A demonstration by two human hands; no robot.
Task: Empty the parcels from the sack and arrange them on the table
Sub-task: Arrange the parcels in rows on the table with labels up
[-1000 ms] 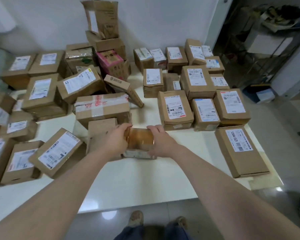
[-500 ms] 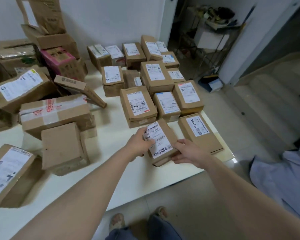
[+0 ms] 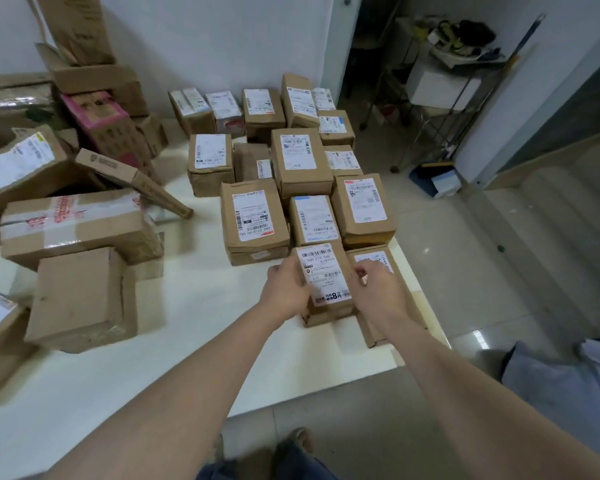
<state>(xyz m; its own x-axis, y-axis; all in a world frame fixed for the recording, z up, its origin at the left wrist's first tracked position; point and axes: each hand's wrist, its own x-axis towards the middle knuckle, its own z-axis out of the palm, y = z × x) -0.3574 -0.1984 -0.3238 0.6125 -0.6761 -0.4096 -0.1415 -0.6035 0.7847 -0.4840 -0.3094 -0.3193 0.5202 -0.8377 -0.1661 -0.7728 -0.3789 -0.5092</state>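
Head view, looking down over both forearms onto a white table (image 3: 194,341). A small brown parcel (image 3: 326,271) with a white barcode label facing up lies close to the table's right edge, toward its near right corner, and appears to sit on the table top. The left hand (image 3: 284,294) grips the parcel's left side, fingers curled round the edge. The right hand (image 3: 378,292) holds its right side, fingers (image 3: 362,271) bent and pinching the edge. Just beside the parcel, along the right edge, lies a flat parcel (image 3: 374,329) partly covered by the right hand. Directly behind the held parcel stands a labelled parcel (image 3: 312,220), with a taller parcel (image 3: 253,216) to its left. More labelled parcels (image 3: 300,161) run in close rows from there to the table's far edge. Toward the left edge sit a carton sealed with clear and red-printed tape (image 3: 77,226) and a plain carton (image 3: 80,299), with a pink box (image 3: 99,114) among stacked cartons near the far left corner. Off the table, a wire rack (image 3: 444,109) stands against the wall and a pale grey fabric mass (image 3: 561,393) lies on the floor beyond the right edge.
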